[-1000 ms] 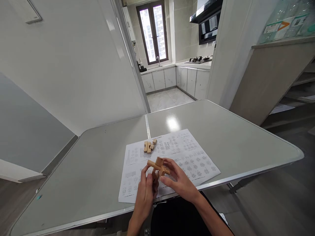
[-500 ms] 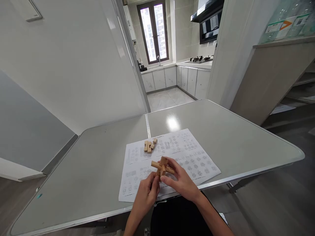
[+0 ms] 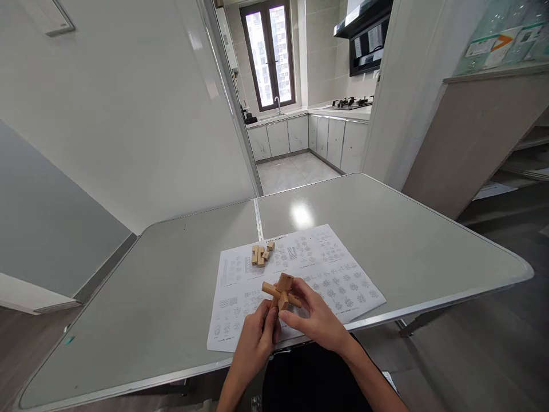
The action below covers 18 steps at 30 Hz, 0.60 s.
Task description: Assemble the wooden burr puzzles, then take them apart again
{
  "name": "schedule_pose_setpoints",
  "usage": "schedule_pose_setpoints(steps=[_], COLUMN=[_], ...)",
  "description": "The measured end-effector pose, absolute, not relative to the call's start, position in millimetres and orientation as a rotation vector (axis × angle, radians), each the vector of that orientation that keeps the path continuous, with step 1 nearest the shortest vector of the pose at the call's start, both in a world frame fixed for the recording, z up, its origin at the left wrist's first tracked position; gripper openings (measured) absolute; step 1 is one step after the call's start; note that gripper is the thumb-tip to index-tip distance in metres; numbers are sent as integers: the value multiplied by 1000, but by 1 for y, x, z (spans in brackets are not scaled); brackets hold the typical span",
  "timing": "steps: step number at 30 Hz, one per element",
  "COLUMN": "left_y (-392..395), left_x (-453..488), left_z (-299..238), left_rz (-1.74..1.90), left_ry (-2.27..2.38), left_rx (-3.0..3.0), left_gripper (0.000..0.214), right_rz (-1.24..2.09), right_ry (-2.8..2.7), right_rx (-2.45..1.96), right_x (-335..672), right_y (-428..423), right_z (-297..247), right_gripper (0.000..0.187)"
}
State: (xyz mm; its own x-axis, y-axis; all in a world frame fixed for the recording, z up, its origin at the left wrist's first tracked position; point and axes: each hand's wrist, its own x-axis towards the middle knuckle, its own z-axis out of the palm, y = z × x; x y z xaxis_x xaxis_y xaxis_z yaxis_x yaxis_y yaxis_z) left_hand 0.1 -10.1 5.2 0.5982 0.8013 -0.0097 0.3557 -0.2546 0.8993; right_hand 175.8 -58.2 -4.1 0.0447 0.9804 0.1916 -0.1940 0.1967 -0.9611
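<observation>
Several interlocked wooden bars form a cross-shaped wooden puzzle, held between my two hands above the near part of a printed sheet. My left hand is closed, its thumb and fingers pinching the puzzle's lower end. On the other side my right hand is closed too, with fingers behind the right-hand bar and the thumb at the front. Parts of the bars are hidden by the fingers. Beyond the hands, several loose wooden blocks lie in a small group on the printed sheet, which shows rows of diagrams.
The sheet lies on a grey-topped table with a metal rim, its near edge right below my forearms. A white wall borders the table at the far left. Bottles stand on a ledge at the upper right.
The wooden puzzle has turned slightly in my fingers, its left bar end shifting a little to the left. Both hands keep their grip, and the loose blocks lie as before.
</observation>
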Motion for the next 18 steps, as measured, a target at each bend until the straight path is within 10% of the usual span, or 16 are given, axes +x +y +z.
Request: schedule_pose_setpoints(steps=[18], left_y=[-12], left_x=[2], left_z=[11], left_rz=[580], left_ry=[935], left_rx=[1680], left_gripper=[47], right_rz=[1179], right_ry=[-901], right_rx=[-892], right_x=[181], right_y=[-58], right_z=[0], right_gripper=[56])
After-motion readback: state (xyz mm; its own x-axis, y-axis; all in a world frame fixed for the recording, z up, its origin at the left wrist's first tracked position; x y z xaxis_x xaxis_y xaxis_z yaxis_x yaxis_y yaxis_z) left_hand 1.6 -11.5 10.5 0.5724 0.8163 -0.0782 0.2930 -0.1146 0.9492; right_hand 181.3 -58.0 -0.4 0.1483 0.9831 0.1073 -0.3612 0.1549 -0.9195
